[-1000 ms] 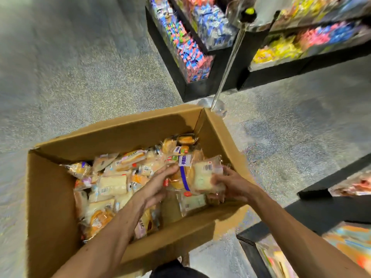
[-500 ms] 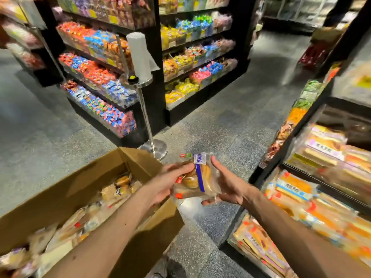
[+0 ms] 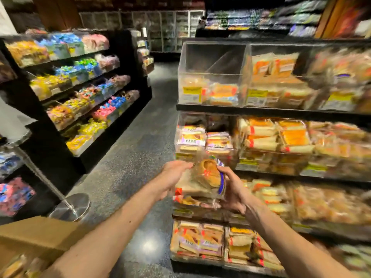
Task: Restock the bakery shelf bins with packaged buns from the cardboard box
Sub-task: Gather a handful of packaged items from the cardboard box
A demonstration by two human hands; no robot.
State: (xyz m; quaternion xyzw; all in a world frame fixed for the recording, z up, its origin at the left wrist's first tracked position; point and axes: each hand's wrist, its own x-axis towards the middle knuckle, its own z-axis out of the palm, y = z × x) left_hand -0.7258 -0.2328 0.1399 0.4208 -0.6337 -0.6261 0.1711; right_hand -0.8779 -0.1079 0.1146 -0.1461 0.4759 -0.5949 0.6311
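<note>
I hold a stack of packaged buns (image 3: 204,181) in clear wrappers between both hands, in front of the left end of the bakery shelf (image 3: 271,111). My left hand (image 3: 172,177) presses its left side with fingers reaching over the top. My right hand (image 3: 232,189) grips the right side and cradles it from below. The cardboard box (image 3: 38,235) sits at the lower left with several bun packs inside. The shelf's clear bins (image 3: 210,77) hold packaged bread; the top left bin is only partly filled.
A candy shelf (image 3: 80,93) with bright wrapped sweets lines the left of the aisle. A metal stand with a round base (image 3: 70,205) rises next to the box. Dark speckled floor (image 3: 140,141) runs between the shelves toward fridges at the back.
Both hands lifted the bun packs out of the box and carried them right and up to the bakery shelf. My view swung from the box to the shelf bins.
</note>
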